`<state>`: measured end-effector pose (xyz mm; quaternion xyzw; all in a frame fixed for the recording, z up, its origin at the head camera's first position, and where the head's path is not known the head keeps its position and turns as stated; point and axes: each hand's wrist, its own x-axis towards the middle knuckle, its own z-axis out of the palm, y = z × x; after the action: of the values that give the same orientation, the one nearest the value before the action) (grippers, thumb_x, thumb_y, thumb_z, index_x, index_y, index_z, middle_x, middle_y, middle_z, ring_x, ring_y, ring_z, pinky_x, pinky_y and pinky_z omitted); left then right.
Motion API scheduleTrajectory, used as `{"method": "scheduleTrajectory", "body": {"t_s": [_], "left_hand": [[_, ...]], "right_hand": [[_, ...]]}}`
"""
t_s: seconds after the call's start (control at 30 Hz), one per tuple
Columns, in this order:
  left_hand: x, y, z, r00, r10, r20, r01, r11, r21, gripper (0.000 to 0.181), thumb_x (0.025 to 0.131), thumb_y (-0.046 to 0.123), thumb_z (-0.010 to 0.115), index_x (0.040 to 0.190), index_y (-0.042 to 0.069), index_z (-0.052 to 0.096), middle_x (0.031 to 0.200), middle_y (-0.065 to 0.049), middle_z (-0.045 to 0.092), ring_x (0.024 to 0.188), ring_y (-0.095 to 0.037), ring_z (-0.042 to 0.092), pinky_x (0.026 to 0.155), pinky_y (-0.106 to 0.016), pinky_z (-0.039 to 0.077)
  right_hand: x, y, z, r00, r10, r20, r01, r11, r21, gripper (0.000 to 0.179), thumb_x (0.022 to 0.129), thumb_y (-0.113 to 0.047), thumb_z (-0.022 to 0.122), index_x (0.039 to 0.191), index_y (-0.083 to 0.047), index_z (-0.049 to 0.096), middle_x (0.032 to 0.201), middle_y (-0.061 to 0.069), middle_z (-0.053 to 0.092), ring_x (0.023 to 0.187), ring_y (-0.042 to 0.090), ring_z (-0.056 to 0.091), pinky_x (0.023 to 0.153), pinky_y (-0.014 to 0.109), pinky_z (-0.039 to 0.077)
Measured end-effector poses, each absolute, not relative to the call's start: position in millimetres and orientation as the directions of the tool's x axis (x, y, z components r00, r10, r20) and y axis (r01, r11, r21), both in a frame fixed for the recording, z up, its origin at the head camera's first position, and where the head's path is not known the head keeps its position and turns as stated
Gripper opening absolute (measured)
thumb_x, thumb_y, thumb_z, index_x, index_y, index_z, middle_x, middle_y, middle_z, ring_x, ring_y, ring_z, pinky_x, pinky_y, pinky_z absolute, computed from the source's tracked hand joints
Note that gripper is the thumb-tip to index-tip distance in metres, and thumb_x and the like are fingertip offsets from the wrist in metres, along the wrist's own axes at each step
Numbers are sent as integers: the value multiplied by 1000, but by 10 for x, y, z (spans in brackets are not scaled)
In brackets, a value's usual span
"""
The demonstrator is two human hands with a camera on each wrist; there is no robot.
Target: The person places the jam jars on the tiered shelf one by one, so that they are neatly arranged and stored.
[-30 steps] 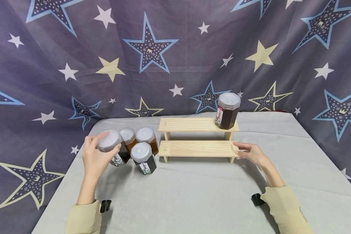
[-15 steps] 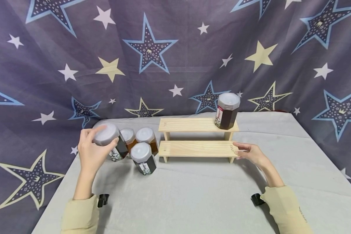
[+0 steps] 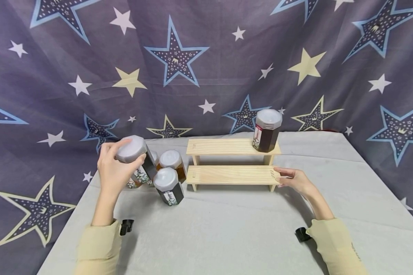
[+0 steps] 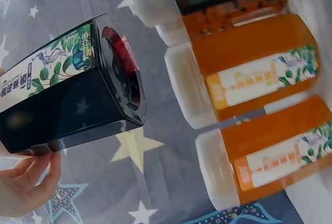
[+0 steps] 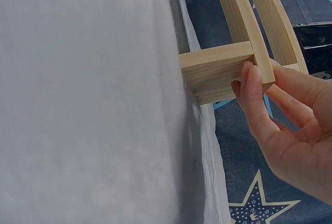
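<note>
The bench [image 3: 227, 233] lies in front of the rack [image 3: 234, 169] and carries it. The front jar [image 3: 168, 187] stands left of the rack, near its lower board [image 3: 223, 175].

The right hand [image 3: 297, 181] pinches the right end of the lower board. Risk: a pull or downward press here may skew or tip the rack, because the grip acts on one end only.

The left hand [image 3: 113, 168] is left of the rack, thumb and fingers pinching the lid end of the held jar [image 3: 133, 149]. The jar is tilted and raised, its base exposed in the left wrist view. Risk: it may slip, as the smooth lid appears to take most of the grip. If carried low toward the rack, its base may strike the amber jars [image 3: 172, 159], grouped left of the rack and partly hidden.

The top jar [image 3: 267, 131] stands upright at the right end of the rack's upper board [image 3: 220, 146], close to the front edge. Risk: a jolt to the rack may topple it.
</note>
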<state>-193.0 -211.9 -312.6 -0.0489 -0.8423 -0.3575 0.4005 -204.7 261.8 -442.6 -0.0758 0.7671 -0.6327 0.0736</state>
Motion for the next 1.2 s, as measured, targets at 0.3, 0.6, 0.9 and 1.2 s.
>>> {"method": "scheduleTrajectory", "body": {"t_s": [0.3, 0.6, 0.9, 1.2], "left_hand": [[-1991, -1982, -3085, -688, -175, 704, 402, 716, 571, 48, 57, 14, 79, 102, 8, 65, 86, -14, 46, 77, -22, 44, 66, -32, 31], [-2037, -1784, -3057, -716, -167, 678, 413, 682, 604, 49, 57, 17, 80, 103, 9, 64, 89, -13, 45, 83, -26, 46, 67, -35, 34], [-2104, -1566, -3030, -716, -136, 684, 460, 645, 610, 47, 59, 18, 79, 103, 8, 64, 92, -15, 47, 84, -28, 48, 70, -38, 37], [-2183, -1353, -3014, -703, -116, 702, 501, 619, 605, 45, 60, 18, 78, 102, 9, 65, 91, -14, 49, 83, -28, 50, 69, -38, 40]], "right_hand": [[-2054, 2617, -4437, -978, -210, -7, -33, 189, -981, 46, 82, 4, 55, 121, 21, 36, 120, 39, 38, 72, 4, 60, 68, 28, 51], [-2038, 2615, -4416, -978, -207, -15, -25, 191, -981, 46, 82, 4, 55, 122, 20, 37, 122, 37, 38, 73, 4, 60, 69, 29, 51], [-2036, 2632, -4445, -972, -229, 42, -79, 156, -985, 50, 80, -4, 61, 119, 19, 41, 115, 26, 53, 74, 6, 61, 67, 28, 51], [-2041, 2638, -4451, -972, -231, 47, -82, 145, -986, 53, 78, -8, 63, 119, 18, 43, 113, 22, 55, 74, 7, 62, 67, 28, 51]]}}
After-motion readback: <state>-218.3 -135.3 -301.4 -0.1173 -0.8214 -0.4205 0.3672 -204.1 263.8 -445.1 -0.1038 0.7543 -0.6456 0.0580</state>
